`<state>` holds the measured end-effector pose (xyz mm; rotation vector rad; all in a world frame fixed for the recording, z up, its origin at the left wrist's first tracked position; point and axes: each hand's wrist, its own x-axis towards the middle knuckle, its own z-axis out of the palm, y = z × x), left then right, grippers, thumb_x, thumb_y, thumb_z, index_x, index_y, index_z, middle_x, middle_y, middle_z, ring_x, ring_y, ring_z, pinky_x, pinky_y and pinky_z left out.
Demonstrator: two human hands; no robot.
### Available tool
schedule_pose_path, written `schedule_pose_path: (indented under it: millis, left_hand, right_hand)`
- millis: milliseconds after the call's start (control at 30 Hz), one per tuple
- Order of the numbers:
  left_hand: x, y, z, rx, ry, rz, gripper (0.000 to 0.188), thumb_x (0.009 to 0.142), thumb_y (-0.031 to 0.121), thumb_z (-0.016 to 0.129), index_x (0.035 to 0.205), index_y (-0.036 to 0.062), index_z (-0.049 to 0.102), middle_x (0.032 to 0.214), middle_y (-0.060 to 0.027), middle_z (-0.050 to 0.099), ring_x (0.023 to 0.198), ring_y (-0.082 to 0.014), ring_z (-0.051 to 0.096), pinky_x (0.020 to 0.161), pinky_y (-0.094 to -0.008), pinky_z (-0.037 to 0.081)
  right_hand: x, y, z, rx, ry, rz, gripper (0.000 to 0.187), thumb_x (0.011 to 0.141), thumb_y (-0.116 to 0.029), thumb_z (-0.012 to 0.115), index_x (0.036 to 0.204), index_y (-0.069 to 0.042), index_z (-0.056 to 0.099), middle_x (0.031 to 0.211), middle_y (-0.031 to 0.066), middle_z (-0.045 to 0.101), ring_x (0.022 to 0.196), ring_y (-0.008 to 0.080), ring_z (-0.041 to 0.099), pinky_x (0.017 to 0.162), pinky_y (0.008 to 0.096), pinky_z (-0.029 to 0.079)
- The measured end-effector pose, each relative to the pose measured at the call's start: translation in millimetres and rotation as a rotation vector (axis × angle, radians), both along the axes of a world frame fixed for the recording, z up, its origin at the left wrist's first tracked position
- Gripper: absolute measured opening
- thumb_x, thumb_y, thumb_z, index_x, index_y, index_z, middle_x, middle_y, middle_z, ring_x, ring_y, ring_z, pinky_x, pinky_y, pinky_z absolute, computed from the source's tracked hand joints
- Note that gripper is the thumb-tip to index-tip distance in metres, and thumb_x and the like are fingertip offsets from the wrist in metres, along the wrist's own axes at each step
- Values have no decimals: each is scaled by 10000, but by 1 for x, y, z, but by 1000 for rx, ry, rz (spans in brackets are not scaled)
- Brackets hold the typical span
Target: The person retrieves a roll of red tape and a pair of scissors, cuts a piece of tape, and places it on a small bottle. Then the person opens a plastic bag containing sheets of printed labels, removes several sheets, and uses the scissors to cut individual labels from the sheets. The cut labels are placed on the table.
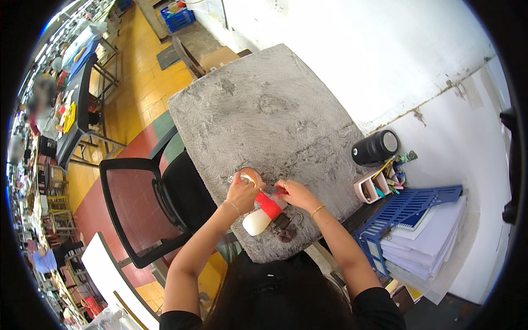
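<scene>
Over the near part of the grey, fleecy-topped table, both of my hands work at a red band around a cream, rounded, elongated piece. My left hand is closed with curled fingers at the band's left end, next to an orange-and-white rounded thing. My right hand pinches a red bit at the band's upper right. The fingertips partly hide what they grip. Beside the cream piece lie a small dark thing and a brown lump, whose kinds I cannot make out.
At the table's right stand a black cylinder and a pink pen holder. A blue rack with stacked papers is nearer. A black mesh chair stands left against the table; a white wall rises behind.
</scene>
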<state>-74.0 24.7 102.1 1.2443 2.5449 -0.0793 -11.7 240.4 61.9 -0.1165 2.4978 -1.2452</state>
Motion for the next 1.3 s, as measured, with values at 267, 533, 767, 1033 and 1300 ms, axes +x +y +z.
schedule_pose_path:
  millis: [267, 533, 767, 1033, 1300]
  left_hand:
    - [-35, 29, -2, -182, -89, -209, 343, 733, 269, 672, 1075, 279, 693, 1062, -48, 643, 1164, -262, 515, 1068, -617, 175]
    - [-38, 39, -6, -249, -68, -277, 253, 762, 300, 646, 1000, 256, 718, 1032, -42, 644, 1180, -279, 492, 1081, -633, 156]
    - [-38, 43, -23, -240, -48, -244, 240, 893, 291, 516, 1040, 281, 705, 1066, -35, 665, 1211, -279, 492, 1097, -641, 94]
    - [-38, 41, -9, -257, -82, -210, 240, 908, 307, 497, 1030, 315, 703, 1062, -29, 667, 1200, -290, 516, 1116, -630, 61]
    - [-39, 34, -23, -172, -11, -233, 205, 875, 245, 530, 969, 265, 712, 922, -25, 660, 1044, -252, 600, 1083, -662, 127]
  right_hand:
    - [-6, 12, -17, 89, -124, 284, 400, 724, -292, 762, 1092, -163, 674, 955, 118, 558, 925, 309, 597, 802, 399, 486]
    - [-3, 19, -6, -6, -174, 285, 403, 765, -378, 738, 1116, -189, 678, 927, 127, 600, 884, 285, 590, 802, 374, 484]
    - [2, 25, -29, -41, -157, 140, 362, 831, -392, 673, 1148, -217, 650, 939, 96, 658, 947, 275, 607, 816, 415, 473]
    - [-36, 16, -6, 312, -145, 286, 272, 776, -368, 716, 1011, -234, 683, 1011, -4, 602, 1011, 198, 596, 902, 543, 363]
    - [-53, 0, -3, 342, -231, 351, 344, 718, -446, 741, 984, -232, 705, 983, 2, 600, 998, 195, 603, 896, 523, 371]
